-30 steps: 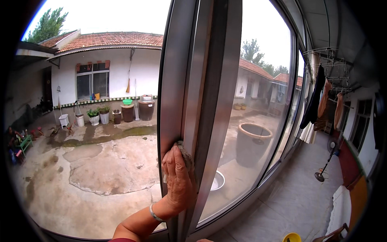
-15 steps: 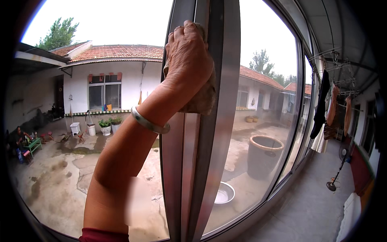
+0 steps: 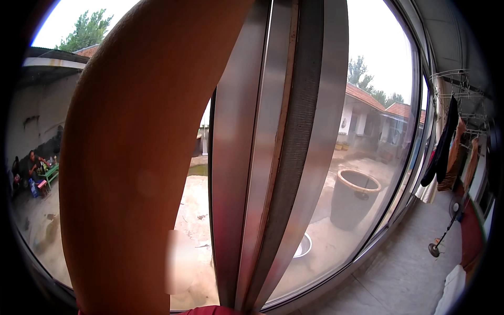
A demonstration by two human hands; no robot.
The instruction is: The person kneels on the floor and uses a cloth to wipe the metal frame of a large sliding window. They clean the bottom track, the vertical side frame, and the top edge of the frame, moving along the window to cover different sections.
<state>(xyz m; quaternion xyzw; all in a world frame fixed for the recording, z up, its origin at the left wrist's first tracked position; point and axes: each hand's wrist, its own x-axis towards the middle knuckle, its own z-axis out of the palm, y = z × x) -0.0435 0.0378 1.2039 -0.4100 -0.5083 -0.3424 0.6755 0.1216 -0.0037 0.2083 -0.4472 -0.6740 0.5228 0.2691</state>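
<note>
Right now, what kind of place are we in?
Probably somebody's home, on a long porch by a yard: clothes hang on this side, and beyond the window are a big pot and a tiled roof.

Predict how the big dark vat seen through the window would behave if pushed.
The vat would probably be heavy and hard to shift, judging by its bulk and thick-looking pale rim. It looks rigid and round-sided, so it should keep its shape.
</note>
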